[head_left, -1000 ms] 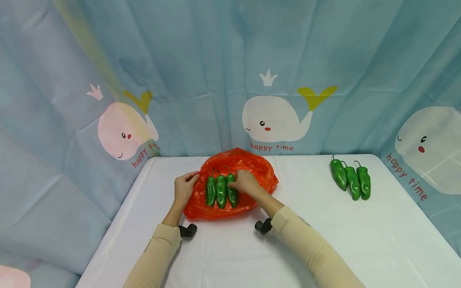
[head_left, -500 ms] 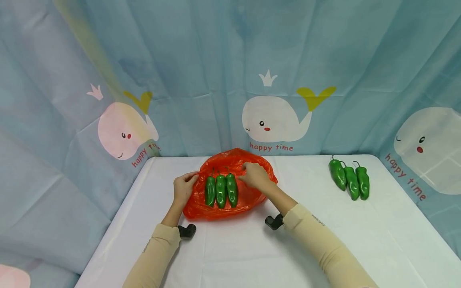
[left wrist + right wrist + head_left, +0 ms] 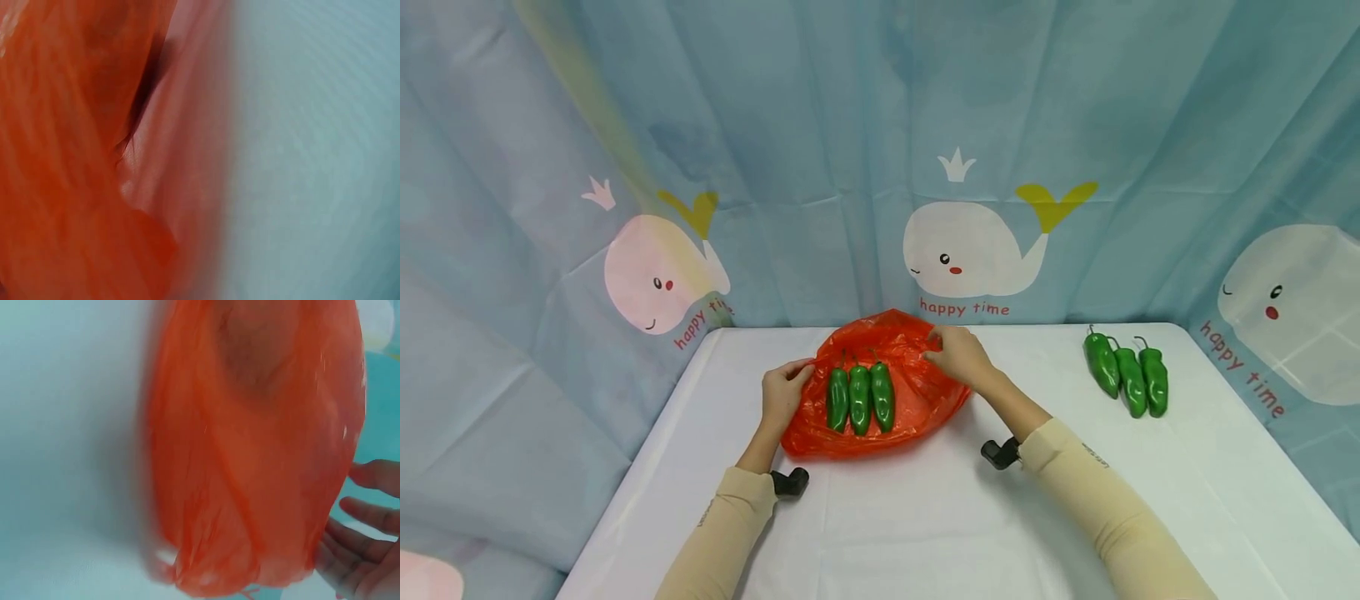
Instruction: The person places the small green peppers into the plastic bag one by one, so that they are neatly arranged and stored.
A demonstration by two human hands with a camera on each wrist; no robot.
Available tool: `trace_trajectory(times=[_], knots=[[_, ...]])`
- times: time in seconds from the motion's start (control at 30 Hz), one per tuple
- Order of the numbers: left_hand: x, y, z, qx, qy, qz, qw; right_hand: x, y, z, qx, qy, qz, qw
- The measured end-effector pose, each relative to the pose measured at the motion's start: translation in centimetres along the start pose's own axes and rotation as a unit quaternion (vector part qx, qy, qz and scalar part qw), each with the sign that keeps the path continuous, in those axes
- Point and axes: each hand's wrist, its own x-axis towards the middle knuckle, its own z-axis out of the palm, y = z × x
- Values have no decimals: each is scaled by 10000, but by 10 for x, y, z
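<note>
A red plastic bag (image 3: 921, 404) lies spread on the table with its mouth open. Inside it, three green peppers (image 3: 860, 400) lie side by side, stems pointing away. My left hand (image 3: 782, 393) pinches the bag's left rim between thumb and fingers. Over the right rim hovers my right hand (image 3: 961, 357); in the right wrist view its fingers (image 3: 369, 515) are spread beside the bag (image 3: 275, 462), the lower ones at its edge. The left wrist view is blurred, filled mostly by bag (image 3: 56, 175) and part of the hand.
Three more green peppers (image 3: 1130, 382) lie together at the table's back right. A white cloth covers the table (image 3: 887, 533). Blue curtains (image 3: 820, 125) with whale prints hang behind and at the sides.
My right hand has left the rightmost pepper in the bag and moved right to the bag's right rim. The left hand keeps its place on the left rim.
</note>
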Motion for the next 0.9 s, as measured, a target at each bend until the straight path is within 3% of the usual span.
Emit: trace_trajectory(times=[0.27, 0.67, 0.9], knots=[[-3, 5, -1, -15, -28, -31, 10000, -4, 17, -15, 173, 171, -8, 9997], [-4, 5, -3, -53, -64, -70, 9999, -11, 52, -33, -137, 284, 138, 9994], [-3, 6, -4, -96, -43, -38, 9999, -14, 75, -47, -371, 314, 412, 9980]])
